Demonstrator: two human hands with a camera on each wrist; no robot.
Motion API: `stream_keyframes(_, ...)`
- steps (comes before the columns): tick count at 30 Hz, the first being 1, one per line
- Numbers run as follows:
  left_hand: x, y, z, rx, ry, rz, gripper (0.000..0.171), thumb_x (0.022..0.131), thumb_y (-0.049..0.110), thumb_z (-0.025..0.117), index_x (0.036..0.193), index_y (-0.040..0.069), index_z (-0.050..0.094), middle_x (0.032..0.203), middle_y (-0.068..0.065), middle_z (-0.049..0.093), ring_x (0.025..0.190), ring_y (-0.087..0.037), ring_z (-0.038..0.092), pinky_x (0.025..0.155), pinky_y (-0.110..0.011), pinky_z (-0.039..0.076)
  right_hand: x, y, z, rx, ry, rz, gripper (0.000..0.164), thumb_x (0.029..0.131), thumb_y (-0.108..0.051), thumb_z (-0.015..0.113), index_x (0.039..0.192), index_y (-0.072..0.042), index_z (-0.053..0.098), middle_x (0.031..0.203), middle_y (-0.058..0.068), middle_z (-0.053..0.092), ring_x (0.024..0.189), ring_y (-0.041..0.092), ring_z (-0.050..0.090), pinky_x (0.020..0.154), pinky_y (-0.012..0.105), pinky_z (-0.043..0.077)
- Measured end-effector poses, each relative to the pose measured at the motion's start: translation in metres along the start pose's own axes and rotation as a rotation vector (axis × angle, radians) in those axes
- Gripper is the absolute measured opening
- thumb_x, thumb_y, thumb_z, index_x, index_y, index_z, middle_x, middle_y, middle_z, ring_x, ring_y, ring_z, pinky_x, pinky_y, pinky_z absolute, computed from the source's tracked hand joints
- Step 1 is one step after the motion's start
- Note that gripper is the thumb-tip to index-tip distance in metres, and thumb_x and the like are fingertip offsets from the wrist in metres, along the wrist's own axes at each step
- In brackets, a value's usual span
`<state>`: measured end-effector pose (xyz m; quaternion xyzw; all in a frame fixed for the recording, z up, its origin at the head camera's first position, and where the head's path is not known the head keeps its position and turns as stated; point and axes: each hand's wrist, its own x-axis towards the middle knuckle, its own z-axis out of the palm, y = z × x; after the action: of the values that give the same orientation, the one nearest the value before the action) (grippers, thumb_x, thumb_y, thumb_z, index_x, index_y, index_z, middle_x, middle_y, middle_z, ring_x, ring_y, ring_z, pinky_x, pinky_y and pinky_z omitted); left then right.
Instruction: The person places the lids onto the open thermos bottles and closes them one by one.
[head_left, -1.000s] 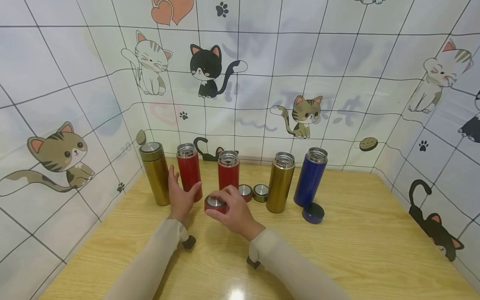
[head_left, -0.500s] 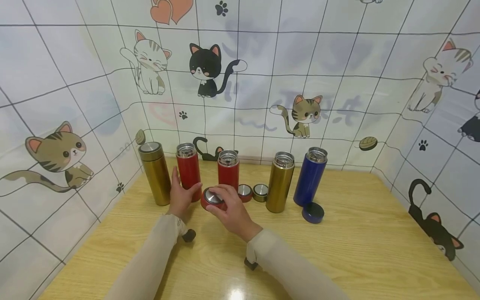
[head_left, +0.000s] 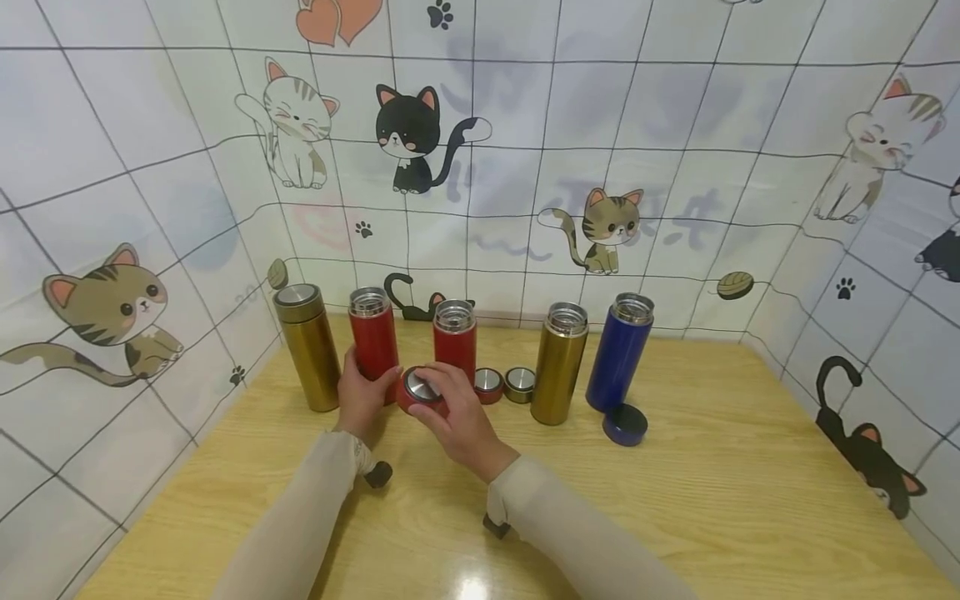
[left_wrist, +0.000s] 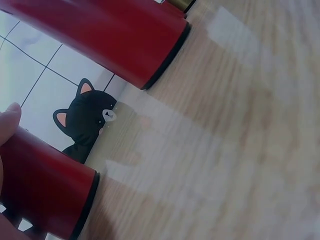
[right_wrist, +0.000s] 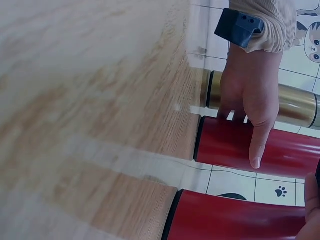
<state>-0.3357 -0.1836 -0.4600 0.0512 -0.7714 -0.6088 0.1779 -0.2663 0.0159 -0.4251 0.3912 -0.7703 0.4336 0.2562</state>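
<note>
My left hand point(head_left: 362, 400) grips the left red thermos bottle point(head_left: 373, 340) low on its body. In the right wrist view the left thumb lies across that bottle point(right_wrist: 225, 142), its fingers mostly hidden behind. The bottle stands upright without a lid, its steel neck showing. My right hand point(head_left: 467, 423) pinches a red lid point(head_left: 422, 385) with a steel top by its rim. The lid is tilted and sits just right of the gripped bottle, below its mouth. A second lidless red thermos bottle point(head_left: 454, 343) stands behind the right hand.
A gold thermos bottle point(head_left: 309, 358) with its lid on stands far left. Right of centre are a lidless gold bottle point(head_left: 558, 371) and a lidless blue bottle point(head_left: 618, 358). A red lid point(head_left: 488, 383), a gold-rimmed lid point(head_left: 520, 383) and a blue lid point(head_left: 625, 425) lie on the table.
My right hand has moved a little left and up with the red lid, which has tilted. My left hand has closed in on the left red thermos bottle.
</note>
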Motion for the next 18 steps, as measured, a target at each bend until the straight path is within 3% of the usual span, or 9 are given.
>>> stream_keyframes(8,-0.003,-0.001,0.0,-0.006,0.009,0.022,0.087,0.081,0.023,0.081,0.149,0.014,0.029,0.14,-0.013,0.048,0.126,-0.03,0.047,0.108,-0.049,0.035,0.003,0.001,0.001,-0.037,0.009,0.006,0.047,0.092,-0.019,0.068,0.135,-0.009,0.05,0.139,0.017,0.046,0.129,0.025,0.042,0.104,0.039,0.041)
stream_keyframes(18,-0.011,0.0,0.001,-0.003,0.02,0.059,0.08,0.083,0.016,0.077,0.148,0.011,0.031,0.138,-0.015,0.049,0.123,-0.032,0.049,0.106,-0.048,0.037,0.004,0.002,0.002,-0.035,0.045,-0.014,0.047,0.092,-0.021,0.068,0.134,-0.009,0.05,0.139,0.013,0.046,0.128,0.025,0.043,0.102,0.039,0.043)
